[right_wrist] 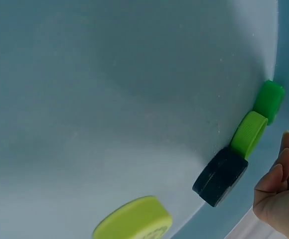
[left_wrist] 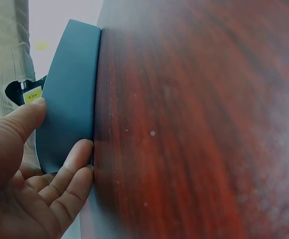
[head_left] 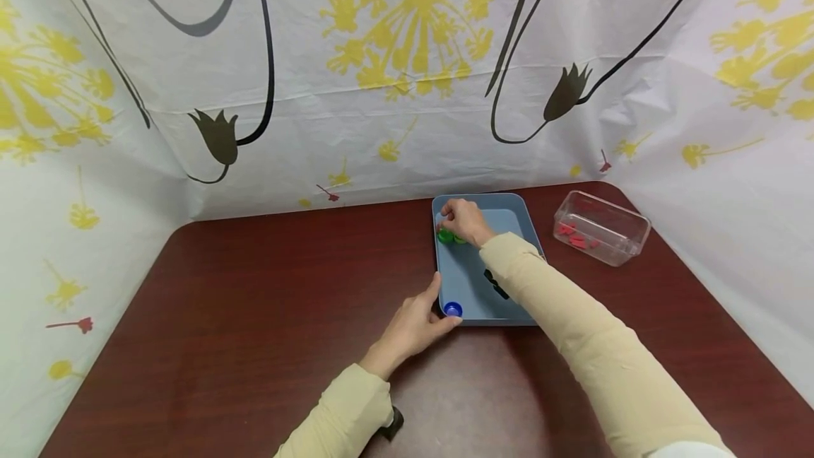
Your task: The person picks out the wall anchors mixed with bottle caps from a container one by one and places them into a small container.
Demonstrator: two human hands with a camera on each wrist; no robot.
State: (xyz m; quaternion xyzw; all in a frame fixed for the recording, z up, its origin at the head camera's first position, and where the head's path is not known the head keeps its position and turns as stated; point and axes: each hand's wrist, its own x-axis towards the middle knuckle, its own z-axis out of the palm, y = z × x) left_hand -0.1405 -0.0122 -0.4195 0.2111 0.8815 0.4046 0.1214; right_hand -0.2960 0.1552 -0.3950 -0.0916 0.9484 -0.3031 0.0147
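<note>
The blue-grey tray [head_left: 490, 208] lies on the table, with its near left corner held by my left hand [head_left: 412, 325]. In the left wrist view the thumb presses the tray's rim and the other fingers touch lower down. A blue bottle cap [head_left: 453, 309] sits inside that corner. Over the tray's far left part is my right hand [head_left: 467, 221], its fingers curled; whether they pinch anything is hidden. Beside it, along the tray wall, a green cap [right_wrist: 269, 102], a light green cap [right_wrist: 249, 133] and a dark cap [right_wrist: 220, 177] stand in a row. A yellow-green cap [right_wrist: 134, 219] is nearby.
A clear plastic container [head_left: 620, 232] with several red pieces [head_left: 576, 239] stands right of the tray. Brown wooden tabletop [head_left: 286, 302] spreads to the left. White patterned sheets [head_left: 394, 140] wall in the back and sides.
</note>
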